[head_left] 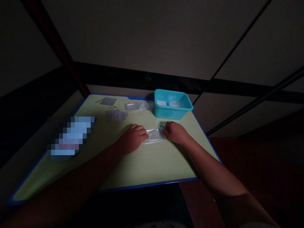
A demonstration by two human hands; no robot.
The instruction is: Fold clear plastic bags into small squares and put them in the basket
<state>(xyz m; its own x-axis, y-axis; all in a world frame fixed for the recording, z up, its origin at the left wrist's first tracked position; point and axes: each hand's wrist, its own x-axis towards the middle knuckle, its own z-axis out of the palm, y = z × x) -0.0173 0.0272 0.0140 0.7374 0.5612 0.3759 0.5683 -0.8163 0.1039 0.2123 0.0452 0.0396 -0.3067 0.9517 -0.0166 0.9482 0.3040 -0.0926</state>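
A clear plastic packet (155,135) lies flat on the pale green table (152,167), between my two hands. My left hand (134,137) is closed at the packet's left end, its fingers curled over the plastic. At the right end, the closed fingers of my right hand (174,131) pinch the packet's edge. Just behind my right hand stands a turquoise plastic box (171,112) with some whitish, clear pieces inside.
Behind my left hand lie a clear packet (135,106), a crumpled one (116,115) and a flat square one (108,101). A pixelated bright object (73,136) lies at the table's left. A panelled wall rises behind the table.
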